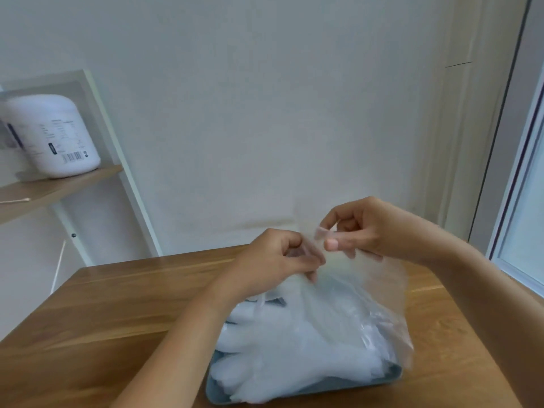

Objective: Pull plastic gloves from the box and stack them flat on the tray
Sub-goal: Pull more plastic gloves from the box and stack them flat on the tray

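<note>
A clear plastic glove (379, 293) hangs in the air above the tray, held up by both hands at its top edge. My left hand (273, 260) pinches the edge with curled fingers, and my right hand (365, 231) pinches it between thumb and forefinger a little higher. Below them a pile of translucent white gloves (294, 348) lies on a blue-grey tray (294, 391) near the table's front edge. The glove box is mostly hidden behind the hanging glove and my left wrist; only a dark sliver shows.
The wooden table (103, 319) stretches to the left of the tray. A shelf (59, 187) at the left carries a white tub (56, 136) and a cotton swab. A white wall stands behind, and a window frame (518, 172) runs down the right.
</note>
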The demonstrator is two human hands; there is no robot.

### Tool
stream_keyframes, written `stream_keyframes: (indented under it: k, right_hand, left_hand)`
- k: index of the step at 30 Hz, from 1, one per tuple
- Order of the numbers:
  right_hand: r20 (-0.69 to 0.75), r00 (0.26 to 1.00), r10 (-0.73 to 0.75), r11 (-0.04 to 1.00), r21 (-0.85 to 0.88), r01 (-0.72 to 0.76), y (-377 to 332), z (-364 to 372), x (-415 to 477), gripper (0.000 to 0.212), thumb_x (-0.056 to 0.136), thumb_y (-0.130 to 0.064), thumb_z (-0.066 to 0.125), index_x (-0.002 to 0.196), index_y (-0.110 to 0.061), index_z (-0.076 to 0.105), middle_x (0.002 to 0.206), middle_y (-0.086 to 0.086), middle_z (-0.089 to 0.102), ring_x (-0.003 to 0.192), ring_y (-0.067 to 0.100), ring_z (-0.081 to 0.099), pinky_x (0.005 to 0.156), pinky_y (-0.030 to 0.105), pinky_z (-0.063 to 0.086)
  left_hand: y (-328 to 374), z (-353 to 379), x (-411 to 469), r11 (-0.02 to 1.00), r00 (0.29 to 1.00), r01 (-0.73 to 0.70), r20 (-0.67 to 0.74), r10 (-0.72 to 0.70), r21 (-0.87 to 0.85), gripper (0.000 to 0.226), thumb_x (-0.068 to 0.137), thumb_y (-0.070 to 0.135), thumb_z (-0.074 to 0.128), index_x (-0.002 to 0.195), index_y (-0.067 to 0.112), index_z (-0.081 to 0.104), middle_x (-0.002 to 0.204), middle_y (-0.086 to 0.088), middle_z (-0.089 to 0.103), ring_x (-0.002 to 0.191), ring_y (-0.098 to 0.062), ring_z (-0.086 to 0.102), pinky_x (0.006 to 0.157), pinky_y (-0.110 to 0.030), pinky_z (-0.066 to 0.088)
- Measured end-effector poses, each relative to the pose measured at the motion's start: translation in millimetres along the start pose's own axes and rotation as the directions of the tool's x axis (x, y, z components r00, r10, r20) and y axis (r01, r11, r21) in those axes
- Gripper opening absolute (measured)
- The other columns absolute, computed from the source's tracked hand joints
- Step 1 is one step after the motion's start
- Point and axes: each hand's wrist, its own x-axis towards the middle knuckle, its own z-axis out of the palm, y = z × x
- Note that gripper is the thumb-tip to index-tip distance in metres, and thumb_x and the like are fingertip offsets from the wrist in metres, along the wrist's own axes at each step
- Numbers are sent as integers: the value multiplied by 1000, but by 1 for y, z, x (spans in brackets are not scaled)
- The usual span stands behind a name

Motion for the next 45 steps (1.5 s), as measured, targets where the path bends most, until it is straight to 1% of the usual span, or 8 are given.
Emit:
stream_keyframes:
  k: [3,6,13,27,31,35,39,45]
  right_hand:
    - [129,984,125,989,-89,-114,2,2,-7,31,60,-47,76,76,-20,74,61,-7,60,58,8,51,58,18,42]
    - [150,983,109,978,160,-133,4,14,-12,19,81,-31,66,72,-15,66,69,-3,64,68,10,60,68,19,47]
    - [126,956,265,883,366,-293,15,56,-20,20,97,-15,49,90,0,61,58,4,59,46,12,56,47,20,45]
    - [-114,958,262,958,-91,-272,92,81,-11,11,94,-14,55,95,-21,62,79,2,67,49,11,54,48,16,45]
    - [-100,954,282,943,-156,-295,106,87,-11,13,95,-19,56,103,-27,62,80,-2,67,48,6,51,48,17,45]
    - [-91,956,280,936,-198,-293,115,88,-10,13,93,-21,59,102,-30,60,85,-6,62,62,4,53,53,11,39]
    - [-100,955,279,923,-246,-296,117,88,-9,16,92,-25,60,106,-31,61,92,-8,58,76,3,53,62,13,39]
    - [-202,931,303,859,-366,-359,115,88,-12,25,91,-33,61,115,-27,59,103,-12,57,91,4,55,80,19,45]
  left_hand:
    - [-7,-15,-13,994,997,75,-19,-77,-83,7,91,4,62,95,1,67,72,-8,71,70,-14,68,70,-16,50]
    - [-14,-33,-28,986,983,165,77,-165,7,13,91,-5,53,96,-8,64,76,-7,71,71,-20,67,71,-20,52]
    - [-29,-73,-58,902,878,396,218,-426,169,24,95,2,47,104,6,68,68,3,70,68,-11,64,72,-24,52]
    - [-85,-56,-13,737,791,549,39,-610,393,18,86,4,59,96,9,73,98,-23,70,58,-17,59,58,-27,46]
    - [-97,-49,-6,631,814,555,-199,-545,542,21,89,8,53,106,11,65,112,-10,69,86,-22,67,73,-30,50]
    - [-84,-18,-8,699,896,387,-423,-132,601,33,92,13,50,124,19,55,126,1,53,112,-18,54,94,-32,43]
    - [-77,42,-12,728,962,136,-266,66,672,35,96,8,43,128,21,50,127,6,49,120,-12,45,95,-20,32]
    - [-113,72,-18,674,989,126,-36,-147,728,40,103,24,36,141,13,36,142,-4,39,130,-17,39,106,-28,31]
